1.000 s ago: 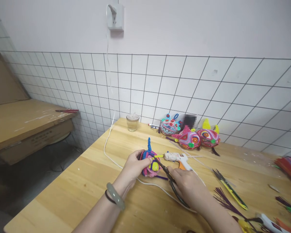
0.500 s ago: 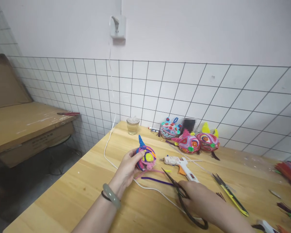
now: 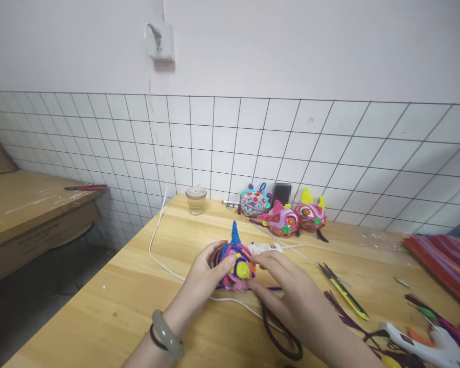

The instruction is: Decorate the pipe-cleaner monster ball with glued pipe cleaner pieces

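Observation:
My left hand (image 3: 209, 268) grips a round ornament (image 3: 235, 258) covered in coloured pipe cleaners, with a blue horn on top and a yellow eye facing me. At the ornament's right side is my right hand (image 3: 287, 283), thumb and fingers closed on its edge. Beneath that hand, black scissors (image 3: 297, 352) lie on the table; their blades are hidden. A purple pipe cleaner (image 3: 275, 289) shows in part behind my fingers. Just beyond the ornament lies a white glue gun (image 3: 266, 248), mostly covered by my right hand.
Three finished-looking ornaments (image 3: 283, 220) stand by the tiled wall, near a glass of liquid (image 3: 196, 200). Yellow-and-black tweezers or snips (image 3: 345, 291) lie to the right. A second glue gun (image 3: 417, 342) and pipe cleaner bundles (image 3: 444, 266) are farther right. A white cord (image 3: 159, 225) crosses the table.
My right hand has let go of the scissors, which now lie on the table, and has come to the ornament's right side. The view has shifted right.

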`<state>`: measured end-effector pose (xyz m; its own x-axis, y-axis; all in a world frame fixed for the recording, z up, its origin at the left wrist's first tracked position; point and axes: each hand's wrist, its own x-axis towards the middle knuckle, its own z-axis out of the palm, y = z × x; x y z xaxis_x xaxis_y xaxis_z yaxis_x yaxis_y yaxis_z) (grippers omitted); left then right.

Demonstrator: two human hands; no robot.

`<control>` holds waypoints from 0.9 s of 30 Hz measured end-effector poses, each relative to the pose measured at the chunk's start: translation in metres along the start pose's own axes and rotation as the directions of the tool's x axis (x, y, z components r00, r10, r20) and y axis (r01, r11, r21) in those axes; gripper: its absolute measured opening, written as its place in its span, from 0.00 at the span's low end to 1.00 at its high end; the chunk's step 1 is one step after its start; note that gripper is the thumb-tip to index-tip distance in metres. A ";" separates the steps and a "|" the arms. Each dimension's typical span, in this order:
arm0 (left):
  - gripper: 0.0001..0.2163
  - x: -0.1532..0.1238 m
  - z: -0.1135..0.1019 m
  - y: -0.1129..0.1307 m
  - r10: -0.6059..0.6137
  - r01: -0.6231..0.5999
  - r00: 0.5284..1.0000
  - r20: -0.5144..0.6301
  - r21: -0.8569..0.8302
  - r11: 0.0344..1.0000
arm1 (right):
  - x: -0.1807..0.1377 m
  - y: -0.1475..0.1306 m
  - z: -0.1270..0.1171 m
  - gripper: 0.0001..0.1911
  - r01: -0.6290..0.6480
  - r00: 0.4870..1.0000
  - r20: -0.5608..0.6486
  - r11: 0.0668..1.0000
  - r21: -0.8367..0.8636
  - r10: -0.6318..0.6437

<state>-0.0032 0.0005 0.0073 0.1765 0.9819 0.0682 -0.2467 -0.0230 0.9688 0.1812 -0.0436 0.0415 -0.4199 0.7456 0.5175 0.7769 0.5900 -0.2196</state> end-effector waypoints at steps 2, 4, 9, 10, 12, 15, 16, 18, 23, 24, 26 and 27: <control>0.22 -0.002 0.003 -0.002 0.019 -0.021 0.999 0.046 0.038 0.999 | 0.000 -0.002 0.003 0.19 0.040 0.999 -0.030 0.999 0.037 -0.039; 0.21 -0.004 0.006 -0.001 0.019 -0.023 0.996 0.085 0.045 0.999 | -0.001 -0.001 0.006 0.21 0.048 0.999 -0.012 0.997 0.058 -0.047; 0.19 -0.005 0.005 0.005 0.000 -0.005 0.981 0.194 0.028 1.000 | -0.002 0.005 0.006 0.16 0.056 0.998 -0.019 0.992 0.114 -0.055; 0.20 -0.005 0.004 0.007 -0.006 0.003 0.976 0.218 0.015 1.000 | -0.001 0.006 0.005 0.16 0.051 0.998 -0.033 0.991 0.126 -0.047; 0.22 -0.005 0.003 0.009 -0.016 0.020 0.969 0.246 -0.015 1.000 | -0.001 0.007 0.003 0.15 0.044 0.997 -0.062 0.988 0.150 -0.035; 0.24 -0.005 0.001 0.008 -0.018 0.033 0.968 0.250 -0.053 0.998 | 0.000 0.006 0.002 0.14 0.044 0.997 -0.074 0.987 0.154 -0.033; 0.25 -0.005 0.000 0.008 -0.014 0.031 0.970 0.243 -0.067 0.997 | -0.001 0.006 0.003 0.14 0.049 0.996 -0.082 0.988 0.144 -0.038; 0.25 -0.005 0.000 0.007 -0.004 0.024 0.973 0.230 -0.087 0.996 | -0.001 0.006 0.004 0.13 0.055 0.993 -0.111 0.991 0.123 -0.041; 0.26 -0.006 0.002 0.008 0.007 0.012 0.977 0.212 -0.087 0.996 | -0.001 0.004 0.007 0.11 0.077 0.981 -0.184 0.991 0.105 -0.056; 0.27 -0.007 0.002 0.008 0.006 0.013 0.978 0.209 -0.089 0.996 | -0.001 0.003 0.007 0.11 0.083 0.980 -0.189 0.992 0.099 -0.063; 0.28 -0.007 0.003 0.009 0.005 0.016 0.979 0.202 -0.099 0.995 | -0.001 0.003 0.006 0.10 0.093 0.978 -0.193 0.992 0.085 -0.075; 0.29 -0.007 0.003 0.008 0.006 0.016 0.980 0.200 -0.106 0.994 | -0.001 0.003 0.006 0.10 0.100 0.977 -0.195 0.992 0.077 -0.083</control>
<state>-0.0035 -0.0074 0.0157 0.3624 0.9243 0.1201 -0.3439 0.0129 0.9389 0.1814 -0.0408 0.0354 -0.3836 0.6194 0.6850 0.6929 0.6834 -0.2299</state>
